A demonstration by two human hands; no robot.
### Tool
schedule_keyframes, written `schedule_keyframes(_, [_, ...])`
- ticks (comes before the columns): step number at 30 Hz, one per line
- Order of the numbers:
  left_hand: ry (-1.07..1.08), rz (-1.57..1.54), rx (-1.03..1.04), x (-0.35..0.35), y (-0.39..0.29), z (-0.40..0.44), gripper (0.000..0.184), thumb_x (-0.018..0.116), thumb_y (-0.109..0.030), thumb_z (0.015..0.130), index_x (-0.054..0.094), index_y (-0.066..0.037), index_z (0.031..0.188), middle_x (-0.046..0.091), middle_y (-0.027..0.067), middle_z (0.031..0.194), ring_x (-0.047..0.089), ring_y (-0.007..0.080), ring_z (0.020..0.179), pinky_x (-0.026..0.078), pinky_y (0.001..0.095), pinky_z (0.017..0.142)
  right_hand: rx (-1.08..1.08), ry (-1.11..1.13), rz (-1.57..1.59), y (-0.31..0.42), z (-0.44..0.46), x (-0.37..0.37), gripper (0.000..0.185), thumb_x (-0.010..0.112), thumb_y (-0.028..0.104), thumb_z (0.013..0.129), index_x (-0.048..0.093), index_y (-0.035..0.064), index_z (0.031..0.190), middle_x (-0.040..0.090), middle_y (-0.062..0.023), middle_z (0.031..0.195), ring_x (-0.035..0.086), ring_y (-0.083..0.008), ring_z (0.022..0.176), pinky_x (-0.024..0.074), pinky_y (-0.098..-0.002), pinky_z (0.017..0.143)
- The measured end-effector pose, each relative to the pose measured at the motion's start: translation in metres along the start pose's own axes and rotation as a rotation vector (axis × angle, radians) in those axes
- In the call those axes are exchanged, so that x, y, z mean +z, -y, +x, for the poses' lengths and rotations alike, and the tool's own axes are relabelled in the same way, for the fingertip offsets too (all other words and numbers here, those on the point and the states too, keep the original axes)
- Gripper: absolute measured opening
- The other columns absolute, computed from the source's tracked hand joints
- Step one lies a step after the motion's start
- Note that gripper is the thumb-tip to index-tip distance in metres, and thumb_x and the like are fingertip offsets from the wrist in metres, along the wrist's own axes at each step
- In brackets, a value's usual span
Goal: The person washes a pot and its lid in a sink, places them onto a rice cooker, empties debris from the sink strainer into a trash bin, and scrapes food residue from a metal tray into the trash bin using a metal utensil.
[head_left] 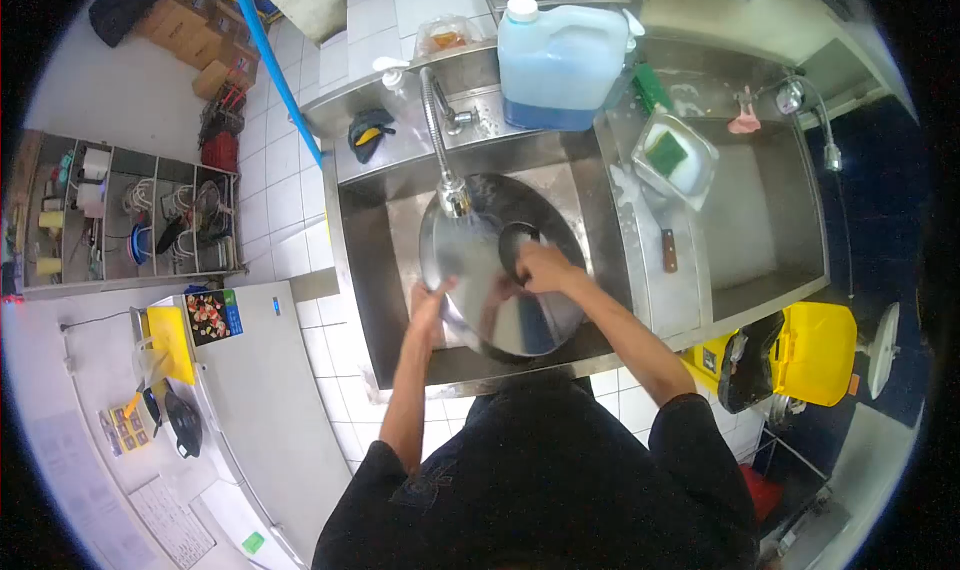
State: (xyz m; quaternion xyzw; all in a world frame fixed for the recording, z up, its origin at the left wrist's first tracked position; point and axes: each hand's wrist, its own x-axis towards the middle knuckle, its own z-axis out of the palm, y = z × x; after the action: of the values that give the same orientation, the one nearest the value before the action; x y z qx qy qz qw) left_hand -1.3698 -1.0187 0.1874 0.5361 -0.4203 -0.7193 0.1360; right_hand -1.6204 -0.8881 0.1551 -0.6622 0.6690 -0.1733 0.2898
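A large round shiny metal bowl (527, 328) sits tilted in the left sink basin (600, 205), under the flexible-neck faucet (453, 195). Water seems to run from the spout into it. My left hand (432, 305) is closed on the bowl's left rim, slightly smeared by motion. Over the bowl's inside, my right hand (548, 268) is closed on a dark round object (517, 248), whose exact kind I cannot make out.
Behind the basin stand a jug of blue liquid (555, 70), a pump bottle (398, 85) and a dark cloth (370, 135). To the right are a tray with a sponge (665, 157), a wooden-handled knife (669, 250) and a second basin (765, 210). A yellow bin (815, 353) stands below.
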Motion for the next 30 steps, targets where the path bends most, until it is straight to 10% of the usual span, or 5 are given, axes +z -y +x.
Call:
schedule_keyframes(5, [0.01,-0.311,0.08,0.024,0.05,-0.038,0.032,0.071,-0.006,0.08,0.058,0.0,0.109,0.064,0.0063,0.094,0.061,0.015,0.081,0.047,0.0287,0.069,0.612,-0.566,0.497,-0.079,0.022,0.126,0.026,0.067,0.028,0.083,0.065,0.0025,0.085,0.059,-0.0082,0.07,0.057,-0.0246,0.064,0.0483,-0.0383,0.065])
schedule_keyframes(8, [-0.007,-0.357,0.045,0.015,0.077,-0.04,0.034,0.072,-0.008,0.08,0.056,-0.001,0.11,0.064,0.0062,0.098,0.061,0.015,0.081,0.046,0.0287,0.069,1.078,-0.344,1.286,-0.03,0.027,0.061,0.034,0.062,0.036,0.09,0.06,0.0027,0.084,0.054,-0.0028,0.059,0.052,-0.0146,0.046,0.0402,-0.0319,0.04])
schedule_keyframes(15, [-0.229,0.32,0.199,-0.054,0.126,-0.053,0.047,0.065,-0.026,0.09,0.048,-0.002,0.126,0.062,0.0124,0.108,0.061,0.0171,0.094,0.051,0.028,0.075,0.696,-0.444,0.494,0.009,0.043,0.062,0.041,0.057,0.041,0.091,0.062,0.0011,0.099,0.065,-0.0177,0.077,0.064,-0.0317,0.071,0.0492,-0.0414,0.064])
schedule_keyframes(19, [-0.322,0.146,0.23,-0.088,0.126,-0.049,0.026,0.06,-0.017,0.092,0.058,-0.002,0.114,0.065,0.0089,0.094,0.061,0.0128,0.081,0.05,0.0256,0.066,0.58,-0.308,0.27,0.046,0.046,0.015,0.048,0.056,0.045,0.089,0.063,0.0007,0.106,0.066,-0.0235,0.097,0.061,-0.0409,0.096,0.0458,-0.0449,0.083])
schedule_keyframes(30, [-0.258,0.043,0.345,-0.096,0.105,-0.056,0.017,0.056,-0.02,0.095,0.063,-0.006,0.1,0.064,0.0016,0.082,0.056,0.0066,0.068,0.044,0.0214,0.056,0.221,0.175,-0.329,0.041,0.051,-0.047,0.032,0.069,0.028,0.073,0.069,0.0166,0.103,0.069,-0.0103,0.097,0.064,-0.0299,0.096,0.0432,-0.0454,0.092])
